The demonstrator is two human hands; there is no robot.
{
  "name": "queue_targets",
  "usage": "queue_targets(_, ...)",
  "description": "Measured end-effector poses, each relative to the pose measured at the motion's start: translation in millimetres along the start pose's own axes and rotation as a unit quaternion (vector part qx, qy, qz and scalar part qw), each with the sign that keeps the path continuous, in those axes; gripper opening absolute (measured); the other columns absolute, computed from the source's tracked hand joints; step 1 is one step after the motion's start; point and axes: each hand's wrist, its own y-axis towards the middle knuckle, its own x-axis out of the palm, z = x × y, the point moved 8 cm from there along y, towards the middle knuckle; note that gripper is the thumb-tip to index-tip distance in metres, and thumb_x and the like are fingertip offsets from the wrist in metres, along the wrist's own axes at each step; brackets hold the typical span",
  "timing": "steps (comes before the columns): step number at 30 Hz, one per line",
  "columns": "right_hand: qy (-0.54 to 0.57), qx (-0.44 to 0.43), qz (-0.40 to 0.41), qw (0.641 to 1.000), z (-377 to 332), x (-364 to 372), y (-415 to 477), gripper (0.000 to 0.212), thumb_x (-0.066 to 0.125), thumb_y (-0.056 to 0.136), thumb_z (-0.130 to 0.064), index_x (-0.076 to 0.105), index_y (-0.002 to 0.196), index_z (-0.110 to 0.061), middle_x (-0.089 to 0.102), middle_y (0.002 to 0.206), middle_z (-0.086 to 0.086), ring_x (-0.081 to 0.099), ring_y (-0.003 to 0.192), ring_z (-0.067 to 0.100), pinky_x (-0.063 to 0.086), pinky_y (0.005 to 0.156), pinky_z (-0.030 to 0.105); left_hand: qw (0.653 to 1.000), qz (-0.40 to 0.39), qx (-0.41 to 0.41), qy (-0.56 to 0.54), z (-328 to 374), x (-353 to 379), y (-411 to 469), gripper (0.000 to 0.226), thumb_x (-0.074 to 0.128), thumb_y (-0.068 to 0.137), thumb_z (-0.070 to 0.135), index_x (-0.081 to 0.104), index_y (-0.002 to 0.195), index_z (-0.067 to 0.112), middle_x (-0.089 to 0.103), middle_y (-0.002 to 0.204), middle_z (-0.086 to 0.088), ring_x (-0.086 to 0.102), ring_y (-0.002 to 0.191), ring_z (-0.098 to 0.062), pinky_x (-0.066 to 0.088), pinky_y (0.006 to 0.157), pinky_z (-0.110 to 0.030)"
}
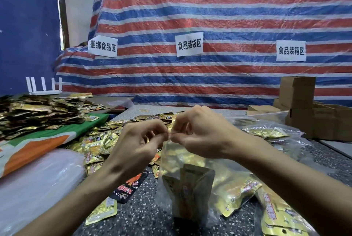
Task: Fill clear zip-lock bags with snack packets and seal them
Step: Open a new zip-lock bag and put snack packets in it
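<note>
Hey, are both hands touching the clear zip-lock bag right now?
Touching. The head view shows the left hand and right hand both pinching the top edge of the clear zip-lock bag.

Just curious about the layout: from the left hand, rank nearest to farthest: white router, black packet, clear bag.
1. Clear bag, pinched by the left hand.
2. Black packet, below it on the table.
3. White router, far back left.

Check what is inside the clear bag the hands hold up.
Gold snack packets stand inside the clear bag, pinched at its top by the left hand and right hand. Their count is unclear: they overlap behind plastic.
</note>
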Motion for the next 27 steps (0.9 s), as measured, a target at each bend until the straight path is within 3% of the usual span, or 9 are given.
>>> queue_targets(5,0.021,0.021,-0.020,0.999,16,-5,-18,0.011,0.068,0.091,-0.034,0.073,0.084,-0.027,0.068,0.082,-0.014,0.062,0.078,0.006,0.057,0.075,0.042,1.000,0.017,-0.010,-0.018,-2,0,-1,0.021,0.068,0.089,0.008,0.070,0.073,0.023,0.068,0.071,0.009,0.062,0.068,-0.016,0.049,0.059,-0.033)
queue_targets(9,0.016,0.023,-0.019,0.999,24,-12,-28,0.011,0.067,0.092,-0.034,0.074,0.088,-0.027,0.070,0.090,-0.012,0.062,0.082,0.005,0.056,0.076,0.040,0.999,0.017,-0.015,-0.031,2,3,-1,0.013,0.064,0.085,0.022,0.071,0.073,0.022,0.069,0.071,0.010,0.064,0.069,-0.014,0.054,0.062,-0.040)
queue_targets(14,0.015,0.031,-0.029,0.999,38,-16,-37,0.009,0.067,0.093,-0.032,0.071,0.085,-0.029,0.069,0.088,-0.012,0.062,0.082,0.005,0.057,0.076,0.038,0.999,0.035,-0.005,-0.022,0,-1,-1,0.022,0.067,0.089,0.011,0.071,0.071,0.023,0.068,0.067,0.007,0.061,0.064,-0.016,0.050,0.057,-0.039)
queue_targets(18,0.025,0.032,-0.022,0.999,53,-20,-46,0.009,0.067,0.092,-0.030,0.071,0.083,-0.032,0.070,0.086,-0.009,0.062,0.082,0.007,0.057,0.076,0.038,0.999,0.038,-0.011,-0.015,-6,-6,-2,0.023,0.068,0.089,0.003,0.073,0.074,0.020,0.069,0.069,0.004,0.061,0.064,-0.017,0.050,0.058,-0.046)
queue_targets(23,0.041,0.041,-0.014,0.998,72,-25,-56,0.009,0.068,0.091,-0.030,0.071,0.084,-0.028,0.069,0.085,-0.013,0.061,0.080,0.001,0.050,0.067,0.022,0.999,0.035,-0.013,-0.011,-8,-7,1,0.026,0.069,0.087,-0.001,0.073,0.073,0.020,0.068,0.067,0.007,0.061,0.064,-0.015,0.048,0.054,-0.033)
queue_targets(27,0.053,0.049,0.003,0.997,85,-32,-67,0.009,0.072,0.089,-0.027,0.076,0.083,-0.022,0.070,0.079,-0.010,0.061,0.077,0.001,0.046,0.064,0.016,0.999,0.044,-0.009,-0.003,-10,-9,2,0.026,0.070,0.087,-0.001,0.073,0.072,0.021,0.068,0.067,0.005,0.060,0.063,-0.017,0.047,0.055,-0.036)
